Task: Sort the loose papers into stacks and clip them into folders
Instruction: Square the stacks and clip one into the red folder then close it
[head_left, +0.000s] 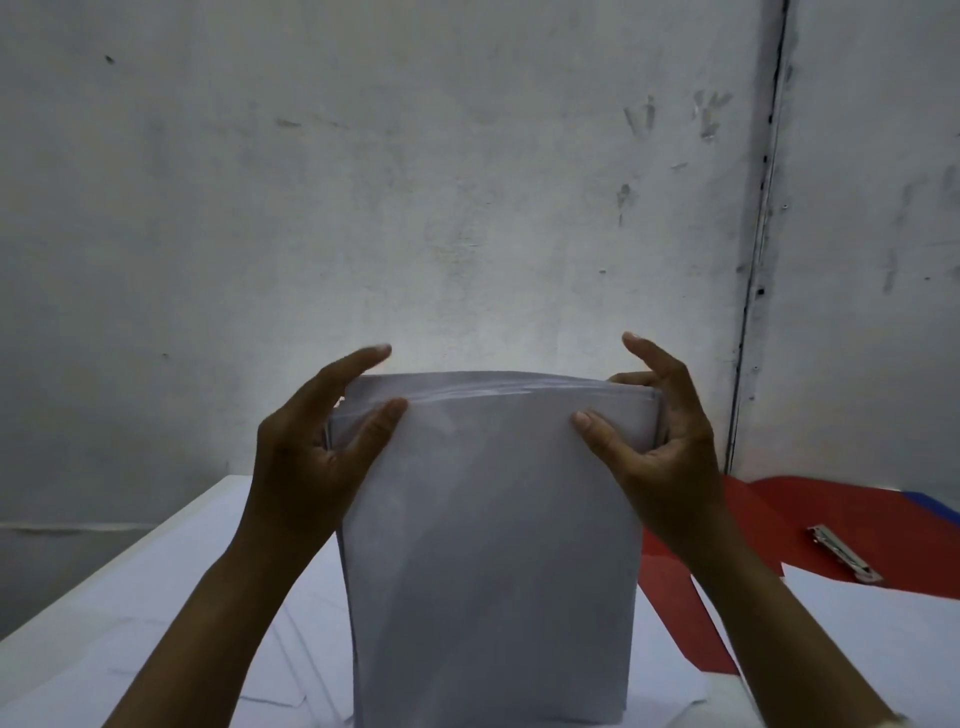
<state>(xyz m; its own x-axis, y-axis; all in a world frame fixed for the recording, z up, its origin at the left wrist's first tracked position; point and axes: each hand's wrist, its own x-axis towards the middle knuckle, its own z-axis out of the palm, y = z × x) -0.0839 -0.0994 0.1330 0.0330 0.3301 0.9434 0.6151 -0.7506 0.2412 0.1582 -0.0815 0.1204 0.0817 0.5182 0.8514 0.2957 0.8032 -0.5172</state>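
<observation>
A stack of white papers (491, 545) stands upright on its bottom edge on the white table (156, 587), right in front of me. My left hand (317, 447) grips its upper left corner, thumb on the near face and fingers behind. My right hand (660, 441) holds the upper right corner the same way, index finger raised above the top edge. An open red folder (779, 519) lies flat on the table to the right, with its metal clip (844, 552) on the inside.
Loose white sheets (291, 670) lie flat on the table under and left of the stack. Another white sheet (872, 629) overlaps the red folder's near side. A blue folder edge (935, 506) peeks out at far right. A scuffed grey wall stands close behind the table.
</observation>
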